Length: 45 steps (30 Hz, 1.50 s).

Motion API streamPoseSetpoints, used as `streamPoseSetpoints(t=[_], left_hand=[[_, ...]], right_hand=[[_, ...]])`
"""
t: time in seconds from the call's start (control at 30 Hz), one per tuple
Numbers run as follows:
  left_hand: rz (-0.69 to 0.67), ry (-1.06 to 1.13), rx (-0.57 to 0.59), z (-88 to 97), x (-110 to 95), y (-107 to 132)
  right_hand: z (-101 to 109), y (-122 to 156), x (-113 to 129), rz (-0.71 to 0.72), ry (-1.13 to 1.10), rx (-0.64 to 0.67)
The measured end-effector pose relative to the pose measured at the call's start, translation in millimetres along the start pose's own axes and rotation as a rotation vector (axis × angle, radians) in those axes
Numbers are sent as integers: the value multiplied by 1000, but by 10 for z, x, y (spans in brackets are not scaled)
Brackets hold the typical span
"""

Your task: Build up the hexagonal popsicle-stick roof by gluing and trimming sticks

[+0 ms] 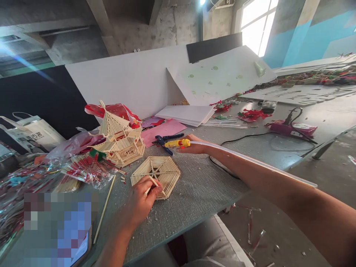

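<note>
Head view: left hand (140, 202) fingers pinch a stick (152, 181) over the hexagonal panel (164, 168) on the surface (200, 193).
Right hand (194, 148): fingers grip the yellow glue gun (179, 143).
Writing: tote bag (33, 131) print unreadable.
Nearby: stick pagoda (119, 142).

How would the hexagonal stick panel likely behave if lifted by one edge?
The hexagonal stick panel is built from many slim sticks, so it is probably light and fairly stiff, yet fragile at its joints. Lying flat on the grey mat, it should slide rather than roll or tip if pushed.
</note>
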<state>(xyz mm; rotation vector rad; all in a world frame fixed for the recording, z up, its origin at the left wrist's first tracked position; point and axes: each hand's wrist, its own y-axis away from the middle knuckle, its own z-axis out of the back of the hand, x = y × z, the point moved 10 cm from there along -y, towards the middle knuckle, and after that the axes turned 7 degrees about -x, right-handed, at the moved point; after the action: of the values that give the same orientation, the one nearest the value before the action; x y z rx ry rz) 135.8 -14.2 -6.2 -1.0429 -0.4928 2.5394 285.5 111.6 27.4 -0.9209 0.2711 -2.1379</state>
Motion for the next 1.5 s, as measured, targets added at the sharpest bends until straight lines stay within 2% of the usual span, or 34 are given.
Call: streamPoseSetpoints(t=[0.2, 0.4, 0.83, 1.0, 1.5], left_hand=[[6, 4, 8, 1, -24, -3], [-7, 1, -1, 10, -27, -5], [27, 27, 13, -3, -17, -1], [23, 40, 24, -16, 19, 13], [-26, 12, 7, -10, -20, 1]], right_hand=[[1, -2, -41, -25, 9, 1], [11, -6, -4, 19, 14, -9], [-19, 4, -65, -41, -25, 15], [-9, 15, -90, -96, 4, 10], [-42, 18, -111, -87, -8, 30]])
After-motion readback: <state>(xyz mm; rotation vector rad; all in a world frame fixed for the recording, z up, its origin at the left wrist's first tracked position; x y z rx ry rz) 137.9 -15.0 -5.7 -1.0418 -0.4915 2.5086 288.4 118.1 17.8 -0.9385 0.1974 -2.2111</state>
